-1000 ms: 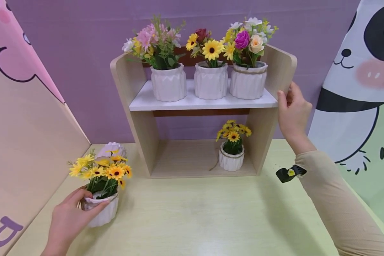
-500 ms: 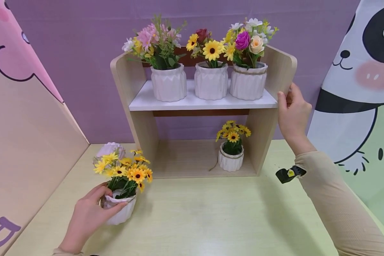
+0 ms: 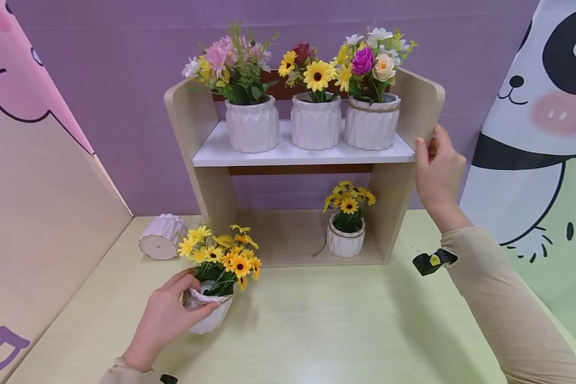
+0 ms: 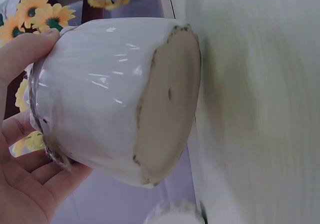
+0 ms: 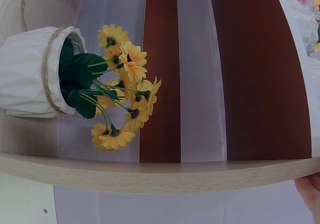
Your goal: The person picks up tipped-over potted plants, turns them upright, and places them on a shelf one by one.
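My left hand (image 3: 165, 317) grips a white ceramic flower pot (image 3: 216, 316) of yellow daisy-like flowers (image 3: 225, 258) at its rim, thumb on the near side. Twine circles the pot's neck, and the left wrist view shows its unglazed base (image 4: 170, 94) clear of the table. It leans slightly, in front of the shelf's lower left corner. My right hand (image 3: 439, 173) holds the outer edge of the right side panel of the wooden shelf (image 3: 398, 213), near the upper board. Inside the lower compartment, at right, stands a smaller pot (image 3: 346, 241) of yellow flowers, tied with twine.
Three white pots with mixed flowers, left (image 3: 253, 125), middle (image 3: 316, 122) and right (image 3: 372, 124), stand on the white upper board (image 3: 302, 156). An overturned white pot (image 3: 160, 237) lies on the table (image 3: 317, 320) left of the shelf. Printed panels flank the table.
My left hand has carried the flower pot rightward, toward the shelf's front, uncovering the overturned pot behind. My right hand has stayed on the side panel.
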The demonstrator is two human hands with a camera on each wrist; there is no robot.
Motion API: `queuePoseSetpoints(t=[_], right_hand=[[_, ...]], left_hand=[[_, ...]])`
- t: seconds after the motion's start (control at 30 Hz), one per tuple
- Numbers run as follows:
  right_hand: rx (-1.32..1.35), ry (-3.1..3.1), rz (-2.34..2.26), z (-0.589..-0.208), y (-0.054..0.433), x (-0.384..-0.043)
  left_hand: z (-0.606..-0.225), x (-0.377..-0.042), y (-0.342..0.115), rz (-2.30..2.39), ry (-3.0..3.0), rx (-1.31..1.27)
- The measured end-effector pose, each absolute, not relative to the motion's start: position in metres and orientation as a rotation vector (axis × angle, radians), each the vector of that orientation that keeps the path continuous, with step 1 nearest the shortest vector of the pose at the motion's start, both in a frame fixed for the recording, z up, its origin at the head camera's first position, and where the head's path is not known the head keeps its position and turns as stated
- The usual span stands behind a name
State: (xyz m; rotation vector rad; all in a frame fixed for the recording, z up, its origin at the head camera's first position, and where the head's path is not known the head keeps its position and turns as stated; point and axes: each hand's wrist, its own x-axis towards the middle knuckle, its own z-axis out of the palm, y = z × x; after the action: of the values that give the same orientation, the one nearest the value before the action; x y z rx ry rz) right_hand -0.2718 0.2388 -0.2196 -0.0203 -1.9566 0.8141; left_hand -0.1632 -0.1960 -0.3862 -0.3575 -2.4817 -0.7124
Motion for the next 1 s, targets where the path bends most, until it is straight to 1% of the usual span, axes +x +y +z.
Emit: queuePoseSetpoints(t=[0.33, 1.0], right_hand=[[-0.014, -1.946, 0.823, -0.219, 0.239, -0.271], [-0.023, -1.971, 0.838, -0.221, 0.239, -0.272]], left_hand=[[-0.387, -0.179, -0.164, -0.872, -2.478, -0.376], [-0.389, -0.213, -0.117, -1.005, -2.424, -0.409]])
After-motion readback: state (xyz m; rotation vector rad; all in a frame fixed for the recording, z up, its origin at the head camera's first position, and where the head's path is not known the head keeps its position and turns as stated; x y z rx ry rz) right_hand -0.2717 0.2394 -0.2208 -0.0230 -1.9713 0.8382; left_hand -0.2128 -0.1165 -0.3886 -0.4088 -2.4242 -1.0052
